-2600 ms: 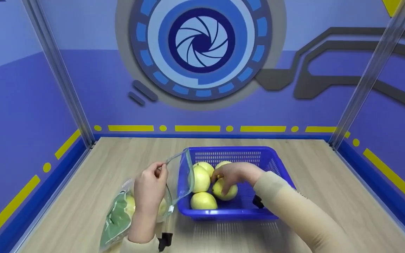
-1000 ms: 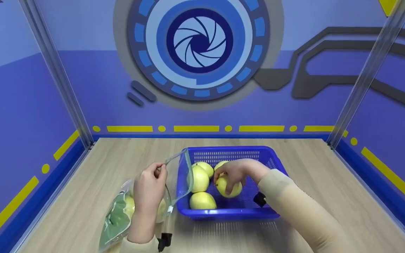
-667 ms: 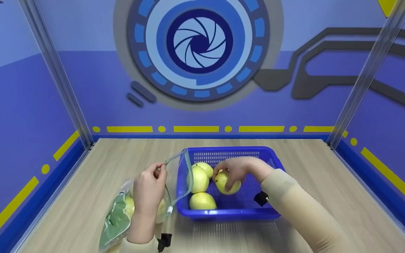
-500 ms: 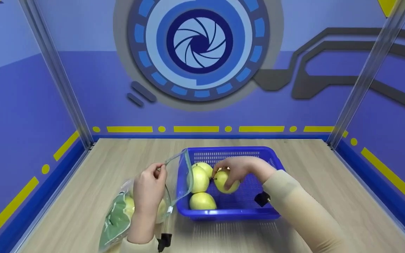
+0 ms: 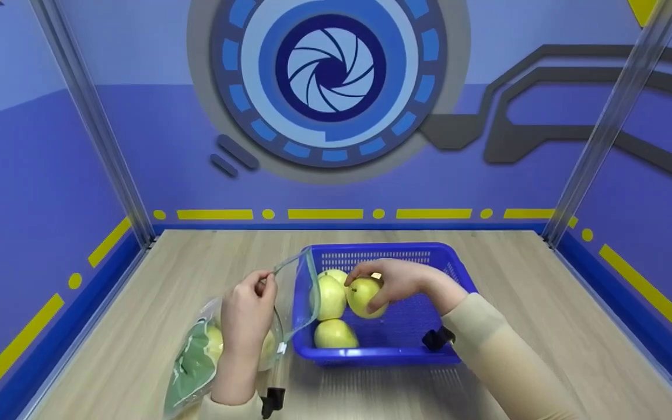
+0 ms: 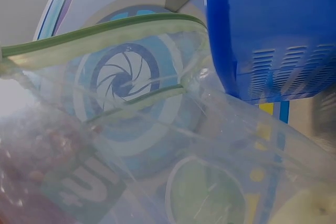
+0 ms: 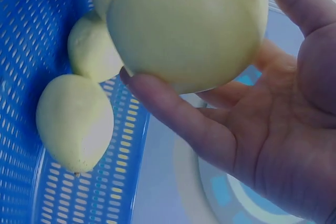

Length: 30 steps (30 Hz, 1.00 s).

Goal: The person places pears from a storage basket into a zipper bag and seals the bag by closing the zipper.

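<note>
Inside the blue basket (image 5: 394,351), my right hand (image 5: 403,280) grips a yellow-green pear (image 5: 365,297) between thumb and fingers. Seen from the right wrist, that pear (image 7: 184,30) sits in the curled fingers, above several others, one pear (image 7: 76,124) lying lower against the basket wall. To the left, my left hand (image 5: 249,312) pinches the rim of a clear zip bag (image 5: 193,364) with a green printed patch, its mouth spread toward the basket. Pears show through the bag, partly hidden by the left forearm.
Basket and bag rest on a wooden table (image 5: 196,262). Blue panels (image 5: 137,146) enclose it at the back and sides. The basket's left rim stands right beside the bag's mouth.
My right hand has lifted the pear off the basket floor and carried it a little left and back, turning it stem up. The left hand and bag have stayed put.
</note>
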Tool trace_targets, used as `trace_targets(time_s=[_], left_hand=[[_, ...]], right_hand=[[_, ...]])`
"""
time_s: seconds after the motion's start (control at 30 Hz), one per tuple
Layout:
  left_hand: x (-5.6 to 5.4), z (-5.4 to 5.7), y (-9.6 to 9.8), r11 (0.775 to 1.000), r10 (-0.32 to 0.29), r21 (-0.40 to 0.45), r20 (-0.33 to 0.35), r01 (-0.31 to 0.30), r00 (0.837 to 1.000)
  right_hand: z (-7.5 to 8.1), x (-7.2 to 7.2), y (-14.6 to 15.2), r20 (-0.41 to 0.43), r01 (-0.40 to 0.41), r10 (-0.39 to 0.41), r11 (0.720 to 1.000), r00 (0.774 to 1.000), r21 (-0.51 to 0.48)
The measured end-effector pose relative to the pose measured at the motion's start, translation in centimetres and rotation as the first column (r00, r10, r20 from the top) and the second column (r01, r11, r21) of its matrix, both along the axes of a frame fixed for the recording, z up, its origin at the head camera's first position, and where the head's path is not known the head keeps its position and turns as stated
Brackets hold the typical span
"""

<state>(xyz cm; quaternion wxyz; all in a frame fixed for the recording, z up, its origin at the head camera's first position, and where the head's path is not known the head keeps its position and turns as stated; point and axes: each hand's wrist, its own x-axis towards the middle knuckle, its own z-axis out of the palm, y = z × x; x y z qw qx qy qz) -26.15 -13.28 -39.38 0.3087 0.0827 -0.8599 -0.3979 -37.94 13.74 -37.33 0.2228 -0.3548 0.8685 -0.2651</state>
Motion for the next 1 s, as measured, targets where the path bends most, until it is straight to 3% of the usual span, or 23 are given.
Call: trace_targets(time_s=[0.3, 0.57, 1.0], left_hand=[[0.0, 0.0, 0.0, 1.0, -0.01, 0.002, 0.002, 0.01, 1.0], [0.1, 0.1, 0.1, 1.0, -0.009, 0.01, 0.004, 0.009, 1.0], [0.0, 0.0, 0.0, 1.0, -0.001, 0.008, -0.007, 0.001, 1.0]], right_hand=[[-0.2, 0.7, -0.4, -0.033, -0.007, 0.001, 0.984, 0.999, -0.18], [-0.3, 1.2, -1.2, -0.048, -0.005, -0.01, 0.953, 0.999, -0.303], [-0.6, 2.6, -3.6, -0.091, 0.004, -0.043, 0.922, 0.995, -0.388]])
